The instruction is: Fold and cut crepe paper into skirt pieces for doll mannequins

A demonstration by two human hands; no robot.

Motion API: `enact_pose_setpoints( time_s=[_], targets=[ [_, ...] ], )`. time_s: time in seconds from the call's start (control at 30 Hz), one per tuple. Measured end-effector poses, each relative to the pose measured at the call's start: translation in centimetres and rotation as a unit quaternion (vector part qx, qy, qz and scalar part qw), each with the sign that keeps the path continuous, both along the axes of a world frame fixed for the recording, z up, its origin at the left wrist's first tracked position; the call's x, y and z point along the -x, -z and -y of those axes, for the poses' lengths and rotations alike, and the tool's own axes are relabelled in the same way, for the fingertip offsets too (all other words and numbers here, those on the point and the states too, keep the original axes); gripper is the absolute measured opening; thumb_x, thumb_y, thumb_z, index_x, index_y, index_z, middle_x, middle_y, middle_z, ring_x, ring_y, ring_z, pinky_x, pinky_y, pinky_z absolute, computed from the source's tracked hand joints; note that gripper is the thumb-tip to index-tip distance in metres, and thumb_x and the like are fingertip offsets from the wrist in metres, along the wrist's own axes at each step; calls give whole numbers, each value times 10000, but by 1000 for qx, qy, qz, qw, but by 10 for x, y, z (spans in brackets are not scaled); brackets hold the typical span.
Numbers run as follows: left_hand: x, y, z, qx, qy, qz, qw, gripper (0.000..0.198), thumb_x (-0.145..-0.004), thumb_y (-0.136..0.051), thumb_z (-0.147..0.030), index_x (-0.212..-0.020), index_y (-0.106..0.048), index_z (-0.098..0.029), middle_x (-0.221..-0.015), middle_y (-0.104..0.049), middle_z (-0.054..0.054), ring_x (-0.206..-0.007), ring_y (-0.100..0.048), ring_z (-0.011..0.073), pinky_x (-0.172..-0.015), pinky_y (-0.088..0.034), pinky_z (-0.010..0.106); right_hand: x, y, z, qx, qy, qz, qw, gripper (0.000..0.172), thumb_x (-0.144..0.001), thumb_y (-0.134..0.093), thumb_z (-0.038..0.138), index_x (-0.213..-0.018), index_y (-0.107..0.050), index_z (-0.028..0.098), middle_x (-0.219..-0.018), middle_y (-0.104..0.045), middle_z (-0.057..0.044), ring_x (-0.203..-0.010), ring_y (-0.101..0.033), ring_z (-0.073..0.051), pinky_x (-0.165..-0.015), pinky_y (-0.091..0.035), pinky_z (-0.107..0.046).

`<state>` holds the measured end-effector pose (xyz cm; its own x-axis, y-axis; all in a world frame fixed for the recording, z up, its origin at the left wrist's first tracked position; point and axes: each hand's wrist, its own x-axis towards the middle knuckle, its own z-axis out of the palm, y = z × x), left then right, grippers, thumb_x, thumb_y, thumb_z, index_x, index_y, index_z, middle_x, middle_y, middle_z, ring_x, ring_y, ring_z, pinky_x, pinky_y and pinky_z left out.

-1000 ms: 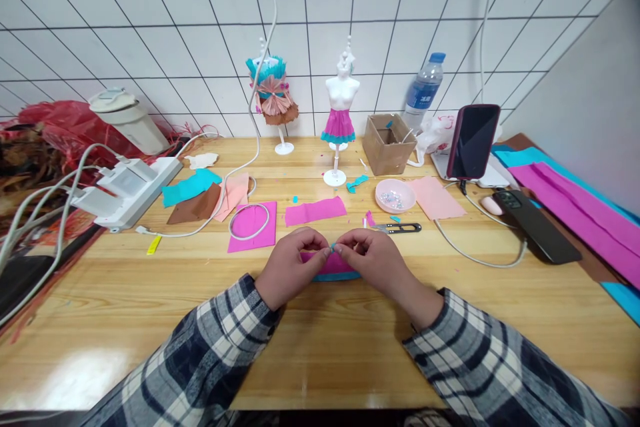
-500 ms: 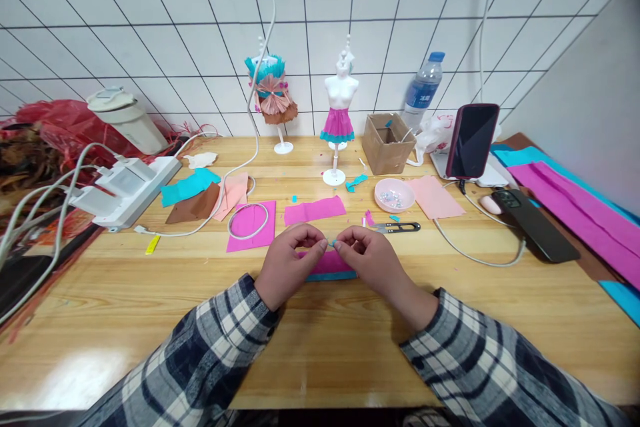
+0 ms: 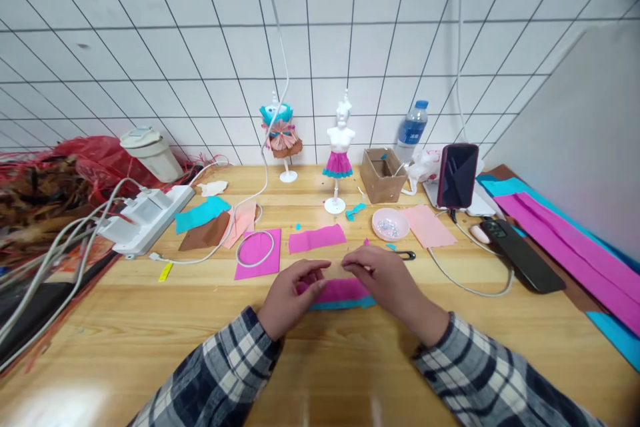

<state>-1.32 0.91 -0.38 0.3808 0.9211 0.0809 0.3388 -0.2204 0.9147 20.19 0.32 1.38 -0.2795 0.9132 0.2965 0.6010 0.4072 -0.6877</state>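
A magenta crepe paper strip with a teal lower edge lies on the wooden table between my hands. Over its left end is my left hand, thumb and forefinger apart and nothing visible between them. My right hand hovers above the strip's right end, its fingertips pinched together; whatever they hold is too small or hidden. Behind it, the black handle of thread snips shows, the rest covered by the hand. Beyond lie a plain magenta strip and a pink bowl of small shiny beads or sequins.
A small white mannequin wears a magenta-and-teal skirt; a dressed mannequin stands to its left. A cardboard box, a phone and a black phone-like object are to the right. A power strip and cables lie left.
My hands have drawn apart; the left thumb and forefinger have opened, while the right fingers remain pinched. The tiny teal bit between my fingertips is no longer visible. The camera view has tilted upward.
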Motion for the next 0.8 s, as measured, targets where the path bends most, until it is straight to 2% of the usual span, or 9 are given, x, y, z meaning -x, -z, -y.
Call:
enact_pose_setpoints(
  time_s=[0.07,0.2,0.3,0.37,0.4,0.53,0.67,0.8],
  targets=[
    [16,-1,-5,-58,-43,-49,996,274,-840,-586,-348,-1047,-672,-192,-851,-656,55,-800,-595,179,-756,-480,307,-21,-25,-18,-24,27,40,999,143,-861,-579,236,-865,-721,237,-841,-717,-26,-760,-634,-166,-687,-460,-280],
    [47,-1,-19,-115,-145,-114,976,244,-856,-557,-373,-972,-681,-198,-902,-681,63,-816,-607,191,-760,-480,315,-62,-81,-72,-76,168,89,979,124,-817,-634,292,-864,-739,244,-808,-735,-9,-711,-641,-178,-667,-454,-288],
    [56,4,-24,-144,-165,-134,966,232,-869,-534,-379,-880,-675,-195,-856,-683,54,-816,-612,197,-753,-479,314,-79,-103,-119,-94,219,209,949,187,-838,-585,252,-937,-743,239,-888,-745,-28,-809,-657,-209,-701,-449,-303],
    [54,9,-24,-161,-139,-151,965,236,-880,-517,-370,-833,-665,-192,-823,-679,54,-808,-607,198,-745,-478,313,-85,-104,-145,-80,240,314,915,276,-877,-506,217,-1044,-723,251,-1009,-731,-56,-902,-652,-234,-717,-443,-315],
    [53,11,-23,-173,-124,-163,963,239,-884,-510,-365,-821,-662,-192,-818,-678,56,-811,-604,199,-749,-475,316,-87,-101,-155,-73,244,334,908,304,-870,-499,185,-1079,-714,240,-1034,-723,-82,-922,-650,-249,-719,-440,-322],
    [51,10,-26,-222,-112,-247,937,255,-900,-484,-357,-902,-687,-203,-883,-694,72,-881,-595,225,-812,-454,354,-94,-83,-177,-47,238,364,899,351,-831,-526,122,-1108,-707,237,-1044,-712,-123,-930,-647,-254,-720,-429,-316],
    [53,-5,-52,-226,-98,-341,907,336,-905,-433,-351,-1047,-701,-206,-982,-692,103,-941,-593,267,-864,-439,399,-99,-78,-177,-43,260,360,895,263,-872,-530,270,-1045,-724,231,-980,-712,-121,-914,-630,-240,-715,-420,-308],
    [47,-13,-98,-170,-72,-394,900,370,-869,-445,-327,-1085,-695,-161,-1019,-683,135,-968,-604,294,-880,-434,401,-96,-76,-150,-78,289,328,896,271,-893,-505,389,-970,-706,224,-898,-697,-92,-885,-596,-232,-683,-399,-299]
  ],
)
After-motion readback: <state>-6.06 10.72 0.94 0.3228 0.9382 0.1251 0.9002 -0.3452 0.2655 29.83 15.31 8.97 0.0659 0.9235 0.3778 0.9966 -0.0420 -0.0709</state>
